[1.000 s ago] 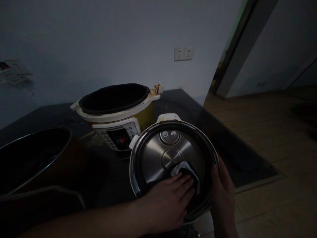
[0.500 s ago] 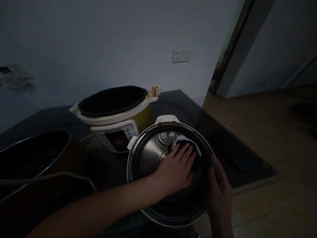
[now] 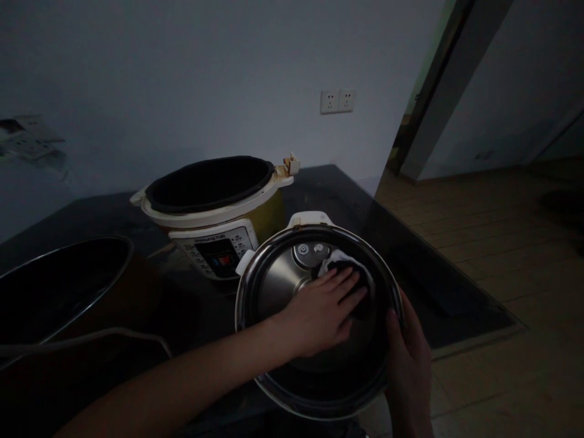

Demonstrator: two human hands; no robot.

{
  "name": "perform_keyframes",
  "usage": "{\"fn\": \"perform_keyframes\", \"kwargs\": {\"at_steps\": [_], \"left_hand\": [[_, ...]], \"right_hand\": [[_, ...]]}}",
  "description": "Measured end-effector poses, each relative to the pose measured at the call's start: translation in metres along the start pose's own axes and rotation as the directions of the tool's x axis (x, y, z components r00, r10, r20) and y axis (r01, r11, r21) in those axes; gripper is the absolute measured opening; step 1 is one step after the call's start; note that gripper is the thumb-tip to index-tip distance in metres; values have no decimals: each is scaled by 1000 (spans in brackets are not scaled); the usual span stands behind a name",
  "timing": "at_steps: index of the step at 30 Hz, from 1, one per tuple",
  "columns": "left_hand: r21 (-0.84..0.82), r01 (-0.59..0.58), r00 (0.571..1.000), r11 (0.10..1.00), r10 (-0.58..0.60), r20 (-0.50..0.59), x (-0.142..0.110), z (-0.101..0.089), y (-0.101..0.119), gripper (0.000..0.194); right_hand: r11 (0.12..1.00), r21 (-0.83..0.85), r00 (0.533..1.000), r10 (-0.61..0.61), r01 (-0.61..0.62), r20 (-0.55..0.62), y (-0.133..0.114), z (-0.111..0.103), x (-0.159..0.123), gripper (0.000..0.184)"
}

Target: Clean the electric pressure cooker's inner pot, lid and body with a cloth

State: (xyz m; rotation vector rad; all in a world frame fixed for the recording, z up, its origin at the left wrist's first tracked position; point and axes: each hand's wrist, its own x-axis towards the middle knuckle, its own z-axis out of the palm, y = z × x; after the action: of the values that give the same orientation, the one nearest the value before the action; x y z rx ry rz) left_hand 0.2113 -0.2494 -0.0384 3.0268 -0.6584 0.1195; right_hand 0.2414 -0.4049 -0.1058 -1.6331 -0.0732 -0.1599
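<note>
A round pressure cooker lid is tilted up with its shiny metal underside facing me. Its dark sealing ring runs around the inside of the rim. My left hand lies over a black and white cloth, pressing it against the right part of the underside with the fingers stretched across it. On the right, my right hand grips the lid's rim, thumb on the inner side and the other fingers behind. Beyond the lid stands the open cooker body, yellow and white, with a control panel on its front.
A large dark pot with a thin pale handle stands at the left. The dark tabletop ends on the right above the wooden floor. A double wall socket is behind.
My left hand and the cloth have shifted very slightly on the lid's underside. My right hand keeps its hold on the rim. The view has shifted a little.
</note>
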Motion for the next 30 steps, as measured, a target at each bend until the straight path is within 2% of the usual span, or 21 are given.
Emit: {"fn": "perform_keyframes", "kwargs": {"at_steps": [3, 9, 13, 19, 22, 25, 30], "left_hand": [[-89, -104, 994, 991, 105, 15, -7, 4, 7, 52], [-227, -131, 986, 965, 151, 76, -36, 8, 21, 54], [-271, -56, 981, 961, 104, 165, -66, 5, 22, 55], [-139, 94, 981, 986, -68, 182, -102, 5, 16, 54], [-6, 185, 967, 983, -181, 176, -106, 5, 10, 58], [100, 259, 956, 961, -270, 113, -100, 6, 1, 64], [99, 196, 980, 976, -197, 4, -78, 3, -20, 64]], "right_hand": [[1000, -9, 1000, -2, 2, 5, -1, 0, 0, 49], [999, 25, 999, 46, -45, -12, -1, 0, -2, 52], [998, 30, 998, 57, -56, -25, -1, 1, -2, 52], [997, 33, 997, 76, -75, -28, -3, 2, -3, 51], [997, 37, 997, 76, -74, -30, -6, 3, -3, 51], [998, 32, 998, 63, -62, -29, -6, 3, -2, 50], [999, -12, 998, 52, -52, -34, -1, 1, -2, 50]]}}
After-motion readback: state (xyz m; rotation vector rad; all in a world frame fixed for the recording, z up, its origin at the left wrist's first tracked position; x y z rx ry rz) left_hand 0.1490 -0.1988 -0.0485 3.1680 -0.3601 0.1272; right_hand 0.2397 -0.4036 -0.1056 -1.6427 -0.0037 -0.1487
